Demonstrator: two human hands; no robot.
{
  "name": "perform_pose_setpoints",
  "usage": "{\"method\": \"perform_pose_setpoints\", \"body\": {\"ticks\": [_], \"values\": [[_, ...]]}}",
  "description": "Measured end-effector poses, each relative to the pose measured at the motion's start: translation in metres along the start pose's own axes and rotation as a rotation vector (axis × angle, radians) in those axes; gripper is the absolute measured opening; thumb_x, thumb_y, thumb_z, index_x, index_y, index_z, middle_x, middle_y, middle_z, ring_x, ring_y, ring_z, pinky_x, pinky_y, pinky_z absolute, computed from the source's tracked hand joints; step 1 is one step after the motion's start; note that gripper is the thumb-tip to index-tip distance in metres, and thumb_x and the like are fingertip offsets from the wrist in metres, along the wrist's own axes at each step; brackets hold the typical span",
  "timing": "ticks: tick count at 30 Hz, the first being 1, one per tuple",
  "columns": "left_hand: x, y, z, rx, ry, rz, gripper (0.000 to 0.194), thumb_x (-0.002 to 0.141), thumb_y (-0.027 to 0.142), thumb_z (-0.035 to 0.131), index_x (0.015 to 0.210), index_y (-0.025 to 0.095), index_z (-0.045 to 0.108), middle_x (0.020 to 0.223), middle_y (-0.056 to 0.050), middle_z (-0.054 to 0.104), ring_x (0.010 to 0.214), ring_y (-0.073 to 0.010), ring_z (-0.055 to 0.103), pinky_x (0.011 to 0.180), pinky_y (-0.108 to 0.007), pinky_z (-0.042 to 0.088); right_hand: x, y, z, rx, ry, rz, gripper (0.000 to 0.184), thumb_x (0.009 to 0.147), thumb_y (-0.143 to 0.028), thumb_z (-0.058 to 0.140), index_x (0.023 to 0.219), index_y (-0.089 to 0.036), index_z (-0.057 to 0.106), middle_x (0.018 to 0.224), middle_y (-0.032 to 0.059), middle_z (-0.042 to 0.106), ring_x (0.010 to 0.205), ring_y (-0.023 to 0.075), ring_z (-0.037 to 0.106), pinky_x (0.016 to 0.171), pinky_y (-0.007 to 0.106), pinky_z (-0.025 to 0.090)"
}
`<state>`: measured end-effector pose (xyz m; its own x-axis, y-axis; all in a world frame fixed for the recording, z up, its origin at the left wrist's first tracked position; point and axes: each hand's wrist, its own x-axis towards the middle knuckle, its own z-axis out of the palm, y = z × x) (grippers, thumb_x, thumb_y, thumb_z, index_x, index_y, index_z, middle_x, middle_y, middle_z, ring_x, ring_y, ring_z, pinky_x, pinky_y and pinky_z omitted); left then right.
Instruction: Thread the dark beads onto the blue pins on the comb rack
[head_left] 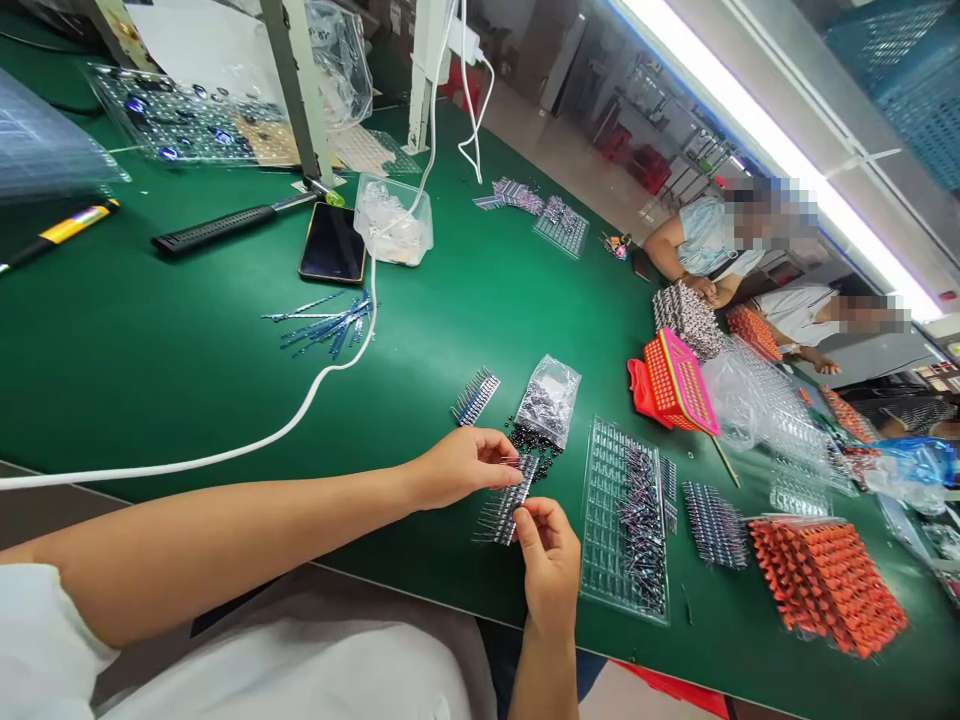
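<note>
Both hands are pinching now, left hand (471,468) far, right hand (553,570) near, and light, level pressure suits that pin-lined strip (507,519).

I see the left hand (459,468) and the right hand (553,562) hold a spiky strip (504,515) by the near edge of the green bench (247,400). Tiny black bits (541,455) lie beside a clear bag (550,395). A clear tray (606,530) sits to the right.
</note>
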<state>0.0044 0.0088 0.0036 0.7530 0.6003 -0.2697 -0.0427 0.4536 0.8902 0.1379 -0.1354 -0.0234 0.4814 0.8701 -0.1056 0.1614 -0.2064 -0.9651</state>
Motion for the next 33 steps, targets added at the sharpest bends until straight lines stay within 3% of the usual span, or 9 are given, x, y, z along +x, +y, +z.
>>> {"method": "perform_pose_setpoints", "body": {"ticks": [11, 18, 20, 24, 26, 29, 33], "values": [[0.002, 0.003, -0.002, 0.006, -0.026, -0.024, 0.031, 0.073, 0.035, 0.077, 0.094, 0.016, 0.067, 0.083, -0.001, 0.069, 0.079, -0.0158, 0.062, 0.076, -0.031, 0.048, -0.001, 0.003, -0.001, -0.024, -0.012, 0.019, 0.027, 0.088, -0.046, 0.063, 0.086, -0.019, 0.064, 0.07, -0.0013, 0.055, 0.063, 0.0124, 0.052, 0.058, 0.023, 0.044], [0.001, 0.002, -0.001, 0.039, 0.009, -0.014, 0.02, 0.075, 0.035, 0.073, 0.078, 0.016, 0.067, 0.069, 0.002, 0.064, 0.068, -0.0142, 0.058, 0.071, -0.029, 0.046, -0.005, 0.005, 0.004, -0.211, -0.024, -0.125, 0.017, 0.092, -0.036, 0.059, 0.088, -0.021, 0.066, 0.074, 0.0, 0.06, 0.066, 0.0136, 0.055, 0.064, 0.025, 0.045], [0.001, 0.004, -0.002, 0.063, 0.019, -0.028, 0.021, 0.075, 0.037, 0.071, 0.076, 0.017, 0.068, 0.067, 0.002, 0.064, 0.066, -0.0144, 0.057, 0.069, -0.029, 0.046, -0.005, 0.005, 0.002, -0.25, 0.046, -0.177, 0.017, 0.092, -0.035, 0.059, 0.09, -0.021, 0.067, 0.08, 0.0021, 0.064, 0.072, 0.0154, 0.058, 0.068, 0.027, 0.047], [0.002, 0.005, -0.005, 0.117, 0.026, -0.055, 0.024, 0.076, 0.041, 0.07, 0.077, 0.016, 0.069, 0.067, 0.001, 0.063, 0.065, -0.0145, 0.055, 0.067, -0.027, 0.045, -0.011, 0.004, -0.02, -0.324, 0.387, -0.196, 0.021, 0.091, -0.038, 0.061, 0.1, -0.02, 0.068, 0.092, 0.0062, 0.068, 0.081, 0.0185, 0.063, 0.076, 0.031, 0.049], [0.001, 0.003, -0.005, 0.141, 0.005, -0.077, 0.027, 0.078, 0.042, 0.068, 0.078, 0.016, 0.069, 0.065, 0.001, 0.061, 0.064, -0.0146, 0.053, 0.064, -0.027, 0.043, -0.013, 0.002, -0.032, -0.41, 0.483, -0.198, 0.023, 0.091, -0.039, 0.061, 0.102, -0.02, 0.068, 0.094, 0.0066, 0.068, 0.083, 0.019, 0.064, 0.079, 0.033, 0.049], [0.0, -0.001, -0.003, 0.178, -0.038, -0.089, 0.029, 0.081, 0.044, 0.065, 0.08, 0.015, 0.07, 0.066, 0.001, 0.06, 0.065, -0.0149, 0.052, 0.063, -0.026, 0.04, -0.012, -0.003, -0.041, -0.549, 0.345, -0.226, 0.02, 0.092, -0.036, 0.059, 0.101, -0.021, 0.068, 0.096, 0.0069, 0.068, 0.087, 0.0189, 0.064, 0.08, 0.032, 0.049], [0.0, -0.003, -0.001, 0.236, -0.031, -0.072, 0.029, 0.082, 0.044, 0.062, 0.08, 0.016, 0.069, 0.063, 0.002, 0.057, 0.063, -0.015, 0.05, 0.06, -0.026, 0.036, -0.001, -0.006, -0.032, -0.669, 0.109, -0.227, 0.025, 0.096, -0.032, 0.051, 0.112, -0.022, 0.067, 0.104, 0.0086, 0.066, 0.088, 0.0189, 0.063, 0.076, 0.032, 0.052]]}}
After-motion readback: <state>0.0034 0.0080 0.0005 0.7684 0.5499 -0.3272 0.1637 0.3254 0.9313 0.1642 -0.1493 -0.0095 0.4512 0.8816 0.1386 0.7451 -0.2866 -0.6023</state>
